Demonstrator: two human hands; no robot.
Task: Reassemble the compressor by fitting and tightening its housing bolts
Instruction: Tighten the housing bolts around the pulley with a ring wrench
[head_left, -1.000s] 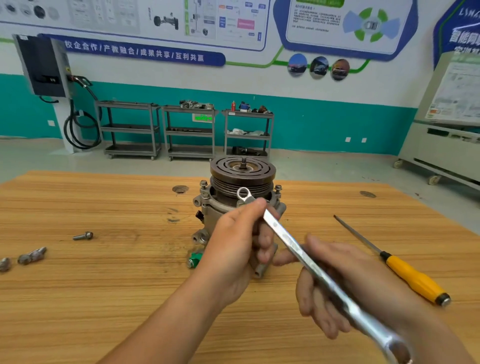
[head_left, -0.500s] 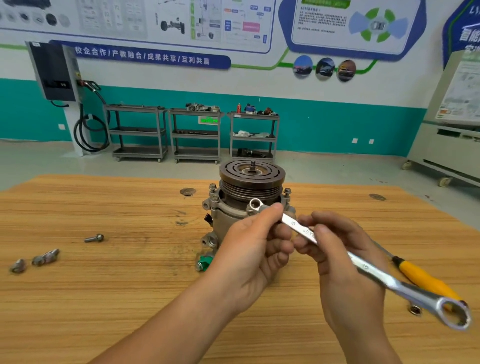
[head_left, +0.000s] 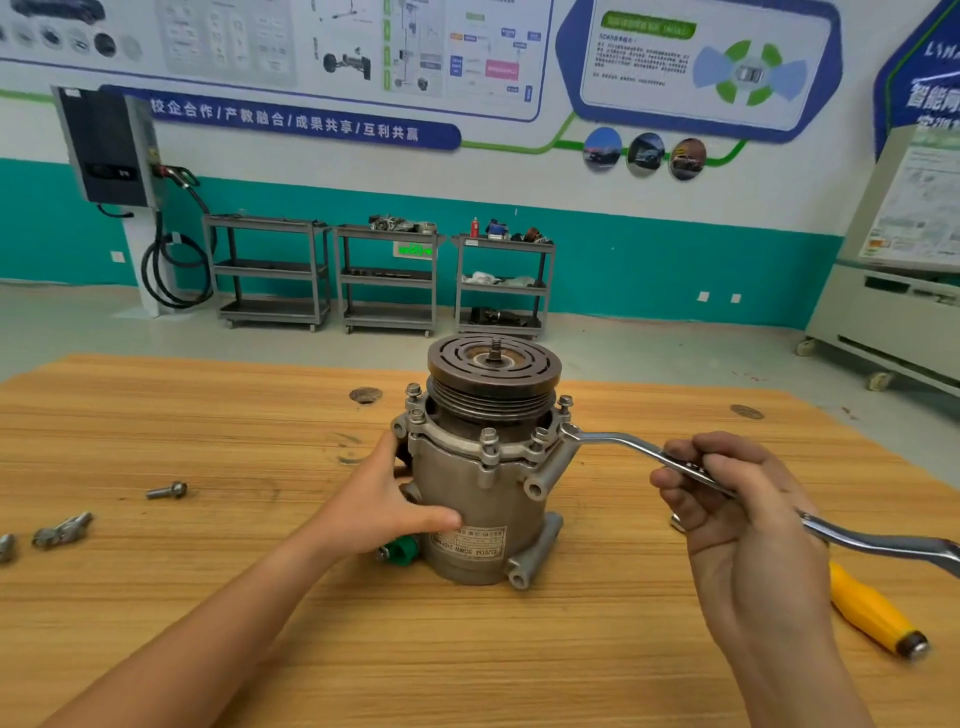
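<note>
Wrench (head_left: 623, 442) one, in right hand (head_left: 737, 519) — left hand (head_left: 382, 506) on compressor (head_left: 467, 488); five bolts (head_left: 488, 437) showing.

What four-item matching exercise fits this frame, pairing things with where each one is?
Things:
1. wrench
2. screwdriver
3. loose bolt
4. left hand

Places:
A. on the table, left of the compressor
B. pressed against the compressor's side
C. ring end at the compressor's flange, shaft gripped by the right hand
D. on the table at the right, partly hidden by the right hand, yellow handle showing

Pairs: 1-C, 2-D, 3-A, 4-B.
</note>
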